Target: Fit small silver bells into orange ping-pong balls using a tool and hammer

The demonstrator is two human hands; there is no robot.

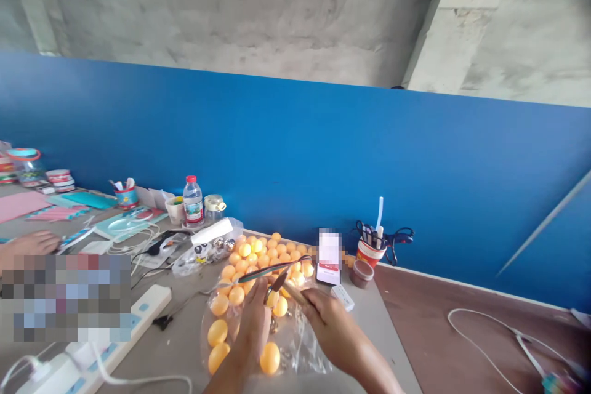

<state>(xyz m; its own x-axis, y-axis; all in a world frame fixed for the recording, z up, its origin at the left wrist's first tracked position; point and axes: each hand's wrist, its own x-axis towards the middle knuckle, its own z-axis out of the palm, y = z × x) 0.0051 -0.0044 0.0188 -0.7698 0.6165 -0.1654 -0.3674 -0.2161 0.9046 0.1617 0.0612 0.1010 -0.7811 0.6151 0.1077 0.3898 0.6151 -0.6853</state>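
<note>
Tan handle slants 10 to 4 o'clock between your two hands

The tan handle (295, 293) is just above a pile of orange balls (262, 249) in front of you, its long axis running from 10 o'clock at the free end to 4 o'clock at the end inside your right hand (330, 323). That hand is closed around it, fingers wrapped. Beside its free end, a small brown blade-like piece (279, 281) leans from 1 o'clock down to 7; you cannot tell whether the two are joined. Across them lies a slim dark strip (272, 269), long axis from between 8 and 9 o'clock to between 2 and 3.

Your left hand (255, 318) is curled, thumb uppermost, close to the brown piece and the strip; its fingers hide what they hold, so you cannot tell if it grips either one.

Clear plastic (310, 345) spreads beneath your hands on the grey surface (184, 338). Outward from your hands, a white box (342, 297) sits at 3 o'clock, and a phone (329, 258) and a red-and-white cup (370, 253) at 2. A red-capped bottle (192, 203) stands between 10 and 11, and a white power strip (138, 320) lies between 8 and 9.
</note>
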